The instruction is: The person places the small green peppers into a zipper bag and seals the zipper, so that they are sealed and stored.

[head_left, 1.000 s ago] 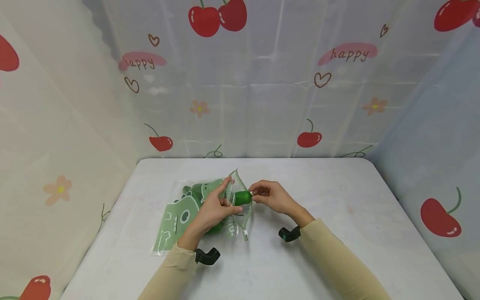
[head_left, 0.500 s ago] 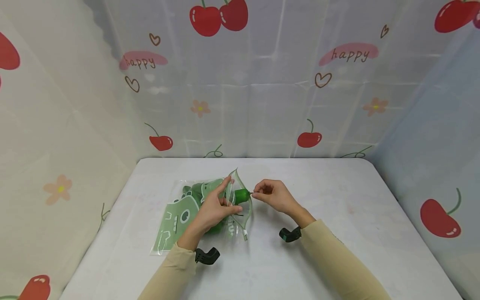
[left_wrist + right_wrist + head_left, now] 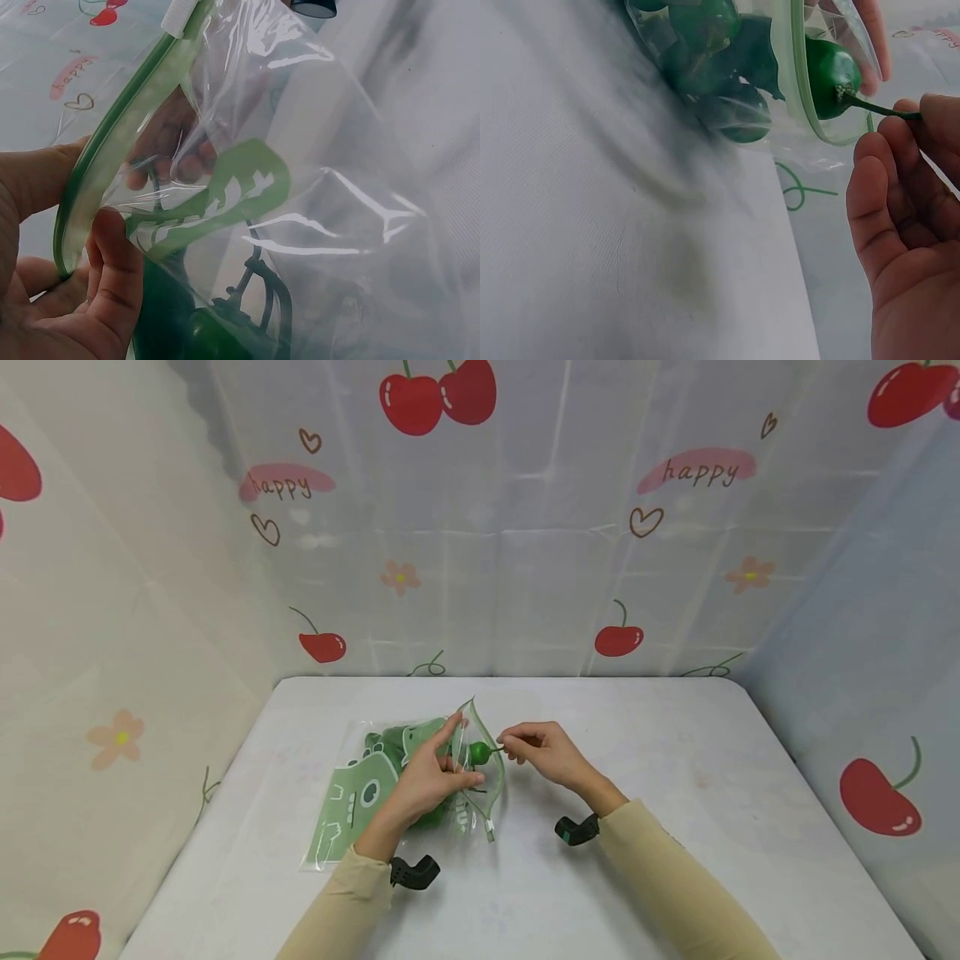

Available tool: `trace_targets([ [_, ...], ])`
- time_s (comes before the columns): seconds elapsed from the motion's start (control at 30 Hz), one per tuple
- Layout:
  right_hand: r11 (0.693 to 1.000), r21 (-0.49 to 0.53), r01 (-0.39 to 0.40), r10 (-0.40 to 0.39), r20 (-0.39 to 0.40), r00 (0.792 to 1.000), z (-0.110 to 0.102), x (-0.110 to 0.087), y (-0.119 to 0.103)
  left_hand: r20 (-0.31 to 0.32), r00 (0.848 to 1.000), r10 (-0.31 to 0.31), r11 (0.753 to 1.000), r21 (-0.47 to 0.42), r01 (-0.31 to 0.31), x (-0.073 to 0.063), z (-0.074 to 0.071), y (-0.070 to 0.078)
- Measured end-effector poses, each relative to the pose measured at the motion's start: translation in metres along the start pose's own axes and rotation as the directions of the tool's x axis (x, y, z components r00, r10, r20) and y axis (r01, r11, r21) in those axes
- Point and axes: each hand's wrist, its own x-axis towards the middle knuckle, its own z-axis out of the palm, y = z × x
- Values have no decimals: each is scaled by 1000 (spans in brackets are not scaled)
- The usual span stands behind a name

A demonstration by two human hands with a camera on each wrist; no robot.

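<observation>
A clear zip bag [image 3: 352, 810] with a green cartoon print lies on the table, its mouth spread toward the right. My left hand [image 3: 422, 783] holds the bag at the mouth, with fingers and thumb on either side of the green zip strip [image 3: 112, 135] in the left wrist view. A glossy green pepper [image 3: 479, 753] sits within the mouth, stem outward. My right hand [image 3: 546, 753] pinches the tip of its thin stem [image 3: 885, 111] between thumb and fingers. Through the plastic, several dark green pieces [image 3: 701, 26] show deeper in the bag.
A white table [image 3: 637, 735] spreads around the bag. Behind it hangs a pale curtain [image 3: 525, 568] printed with cherries and hearts. Black wrist cameras [image 3: 415, 872] sit on both wrists.
The green pepper has slid left, deeper into the bag, and less of it shows. My right hand's hold has passed from the pepper's end to its stem. The left hand stays put.
</observation>
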Motion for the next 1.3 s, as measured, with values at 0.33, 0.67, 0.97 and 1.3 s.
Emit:
trace_targets([
  [0.33, 1000, 8, -25, 25, -12, 1000, 9, 4, -3, 5, 1000, -5, 1000, 3, 5, -1, 1, 0],
  [0.67, 998, 4, -62, 62, -35, 997, 12, 4, -4, 8, 1000, -9, 1000, -2, 9, -1, 1, -1],
  [0.97, 993, 97, -61, 62, -3, 998, 12, 3, -7, -1, 1000, -15, 1000, 2, 15, -2, 1, 1],
  [1.3, 998, 28, -64, 64, 8, 998, 17, 8, -14, -3, 1000, 2, 1000, 12, -2, -1, 0, 2],
])
